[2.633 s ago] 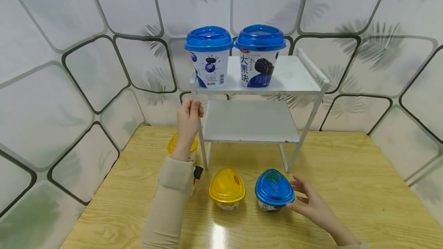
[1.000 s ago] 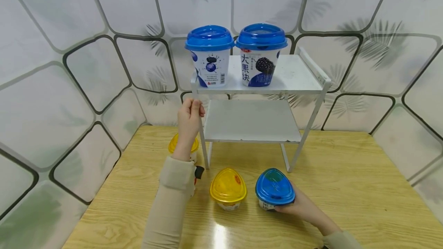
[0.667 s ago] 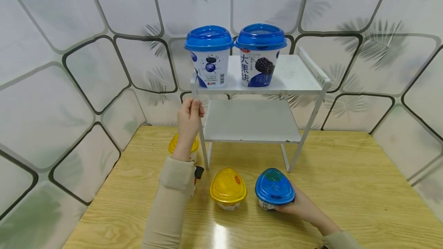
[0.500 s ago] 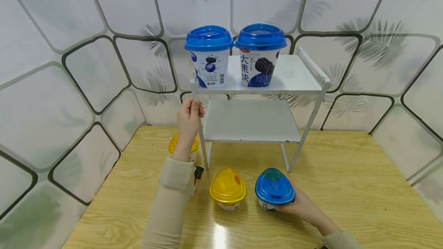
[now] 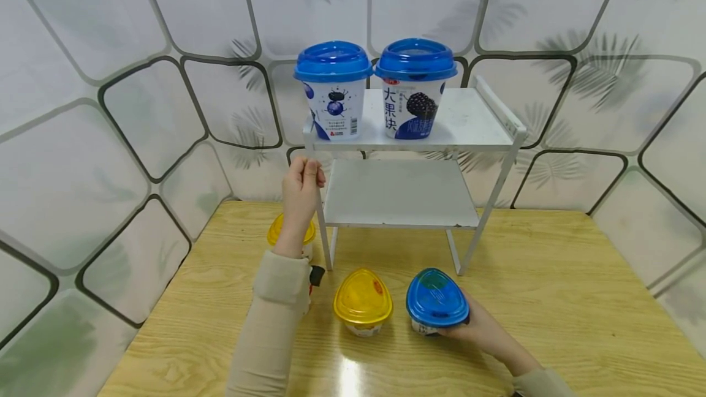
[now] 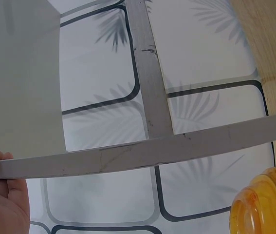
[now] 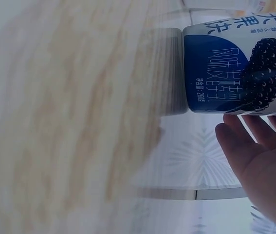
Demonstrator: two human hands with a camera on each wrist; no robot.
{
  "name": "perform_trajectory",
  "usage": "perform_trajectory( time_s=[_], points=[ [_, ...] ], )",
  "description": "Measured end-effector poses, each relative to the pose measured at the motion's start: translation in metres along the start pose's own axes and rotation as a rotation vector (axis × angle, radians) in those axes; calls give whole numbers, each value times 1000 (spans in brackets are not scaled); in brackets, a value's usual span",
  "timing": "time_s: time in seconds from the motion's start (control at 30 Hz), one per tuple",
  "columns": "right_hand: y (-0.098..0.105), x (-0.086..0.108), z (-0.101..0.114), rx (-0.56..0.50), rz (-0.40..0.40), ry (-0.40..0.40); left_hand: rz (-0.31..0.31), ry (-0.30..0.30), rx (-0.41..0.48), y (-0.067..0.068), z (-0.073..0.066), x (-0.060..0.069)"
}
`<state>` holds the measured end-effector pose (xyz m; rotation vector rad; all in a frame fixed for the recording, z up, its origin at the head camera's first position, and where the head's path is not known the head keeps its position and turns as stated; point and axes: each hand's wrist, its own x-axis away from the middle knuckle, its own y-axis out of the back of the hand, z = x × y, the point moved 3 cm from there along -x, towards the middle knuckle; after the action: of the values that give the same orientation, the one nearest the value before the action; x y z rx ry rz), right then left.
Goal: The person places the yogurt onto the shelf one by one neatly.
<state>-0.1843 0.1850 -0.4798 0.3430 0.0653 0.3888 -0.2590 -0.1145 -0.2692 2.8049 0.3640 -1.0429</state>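
My left hand (image 5: 300,182) is at the left side of a white two-tier rack (image 5: 402,192). In the left wrist view its fingers curl round the rack's leg (image 6: 123,157). My right hand (image 5: 485,329) holds a blue-lidded yogurt cup (image 5: 437,299) from its right side, in front of the rack. The right wrist view shows a blackberry picture on this cup, with fingers along one side and the thumb on the other. The cup stands upright on the wooden table (image 5: 529,293). A yellow-lidded cup (image 5: 363,299) stands to its left.
Two blue-lidded cups, one with a blueberry picture (image 5: 334,90) and one with a blackberry picture (image 5: 416,90), stand on the rack's top shelf. Another yellow-lidded cup (image 5: 276,231) is partly behind my left arm. My left sleeve mostly hides a black-tipped object (image 5: 316,275).
My right hand has moved in from beside the blue-lidded cup and taken hold of it. Over the last second both hands and the cups look unmoved.
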Motion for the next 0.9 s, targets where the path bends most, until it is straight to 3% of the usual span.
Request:
perform_trajectory(
  time_s=[0.6,0.9],
  points=[
    [2,0,0,25,-59,1,-9,-6,-16,1,-1,1],
    [4,0,3,-20,-68,6,-2,-3,-10,1,-1,1]
  ],
)
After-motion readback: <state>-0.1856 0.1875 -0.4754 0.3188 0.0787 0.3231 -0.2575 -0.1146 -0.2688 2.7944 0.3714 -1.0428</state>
